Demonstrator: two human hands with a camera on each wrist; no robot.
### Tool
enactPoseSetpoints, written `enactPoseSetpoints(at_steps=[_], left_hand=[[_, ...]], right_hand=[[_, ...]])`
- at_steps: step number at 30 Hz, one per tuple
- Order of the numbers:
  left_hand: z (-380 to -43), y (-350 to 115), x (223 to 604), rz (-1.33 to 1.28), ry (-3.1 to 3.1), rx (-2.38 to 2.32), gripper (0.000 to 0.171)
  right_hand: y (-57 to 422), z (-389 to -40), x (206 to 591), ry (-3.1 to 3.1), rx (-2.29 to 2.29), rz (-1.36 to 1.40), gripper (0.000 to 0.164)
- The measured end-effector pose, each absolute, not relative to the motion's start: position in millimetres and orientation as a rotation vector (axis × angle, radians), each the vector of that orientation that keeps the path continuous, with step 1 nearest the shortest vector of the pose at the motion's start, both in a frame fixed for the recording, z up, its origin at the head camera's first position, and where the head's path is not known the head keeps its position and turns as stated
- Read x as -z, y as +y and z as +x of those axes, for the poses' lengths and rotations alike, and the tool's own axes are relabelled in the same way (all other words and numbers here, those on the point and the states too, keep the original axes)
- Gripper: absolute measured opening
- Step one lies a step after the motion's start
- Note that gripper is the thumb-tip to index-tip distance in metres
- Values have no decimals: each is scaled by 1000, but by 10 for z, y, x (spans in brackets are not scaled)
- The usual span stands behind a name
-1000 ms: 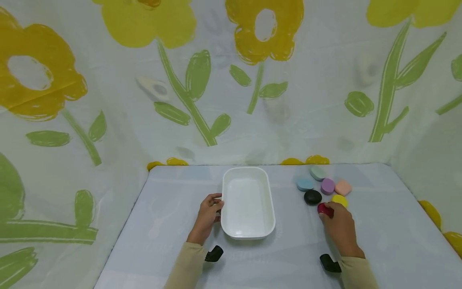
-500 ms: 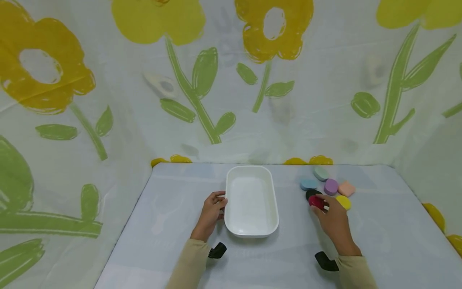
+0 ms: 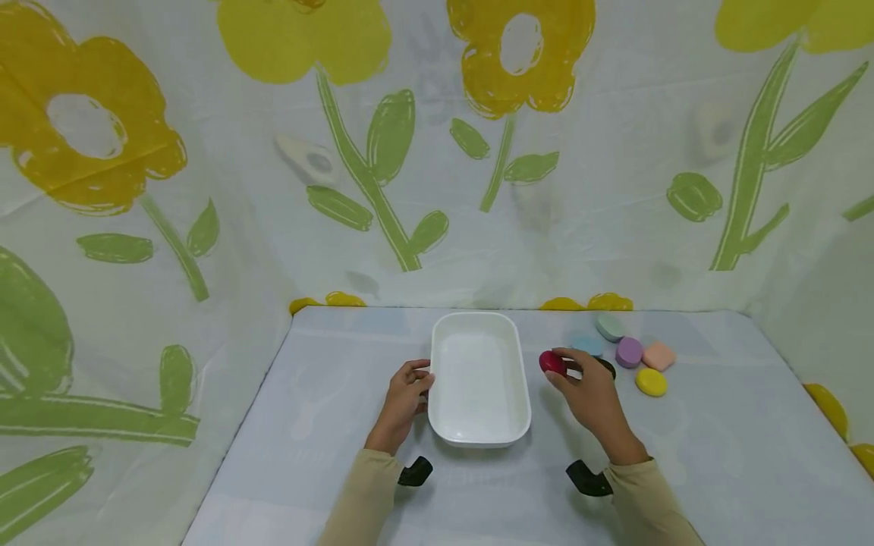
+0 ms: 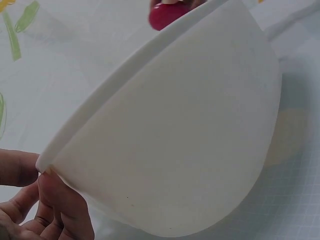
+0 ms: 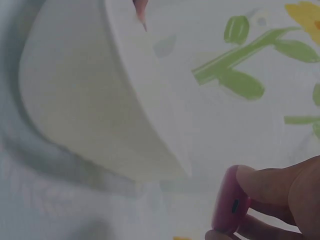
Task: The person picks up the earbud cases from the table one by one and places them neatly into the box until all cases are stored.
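Observation:
A white rectangular dish with rounded corners (image 3: 479, 379) stands on the table. At its left side, my left hand (image 3: 404, 398) pinches the rim, with thumb and finger either side of the edge in the left wrist view. My right hand (image 3: 592, 394) holds a small red round case (image 3: 551, 362) between thumb and fingers, off the table and just right of the dish. The right wrist view shows a dark slot in the edge of the red case (image 5: 230, 197). Nothing shows inside the dish.
Right of the right hand lie small coloured pieces: yellow (image 3: 651, 382), peach (image 3: 658, 356), purple (image 3: 629, 353), pale green (image 3: 610, 327) and blue (image 3: 587, 345). A black one (image 3: 608, 367) is partly hidden behind the hand. A flower-print cloth (image 3: 614, 189) walls the table's back.
My right hand has lifted the red case from beside the yellow and black pieces and carried it left toward the dish. The left hand keeps its grip on the rim.

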State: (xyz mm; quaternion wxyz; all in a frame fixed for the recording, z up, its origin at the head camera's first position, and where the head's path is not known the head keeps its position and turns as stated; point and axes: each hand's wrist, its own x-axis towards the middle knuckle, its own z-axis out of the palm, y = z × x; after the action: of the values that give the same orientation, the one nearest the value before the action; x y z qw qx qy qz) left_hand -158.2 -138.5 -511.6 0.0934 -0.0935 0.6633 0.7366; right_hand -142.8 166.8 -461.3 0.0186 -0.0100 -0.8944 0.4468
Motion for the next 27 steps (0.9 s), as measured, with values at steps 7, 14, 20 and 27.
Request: enactPoseSetpoints(at_steps=[7, 14, 20, 27], left_hand=[[-1593, -1376, 5157, -261, 1959, -2191, 38], [-1608, -1347, 5154, -260, 1955, -2180, 37], [-1622, -1332, 5147, -246, 1957, -2179, 38], [-1603, -1325, 5142, -254, 1957, -2175, 38]], right_hand=[[1403, -1561, 4500, -2774, -1419, 55, 48], [1183, -1741, 4493, -2808, -1440, 142, 47], [1053, -1889, 4509, -2829, -1431, 268, 43], [907, -2046, 4526, -2870, -1428, 325, 39]])
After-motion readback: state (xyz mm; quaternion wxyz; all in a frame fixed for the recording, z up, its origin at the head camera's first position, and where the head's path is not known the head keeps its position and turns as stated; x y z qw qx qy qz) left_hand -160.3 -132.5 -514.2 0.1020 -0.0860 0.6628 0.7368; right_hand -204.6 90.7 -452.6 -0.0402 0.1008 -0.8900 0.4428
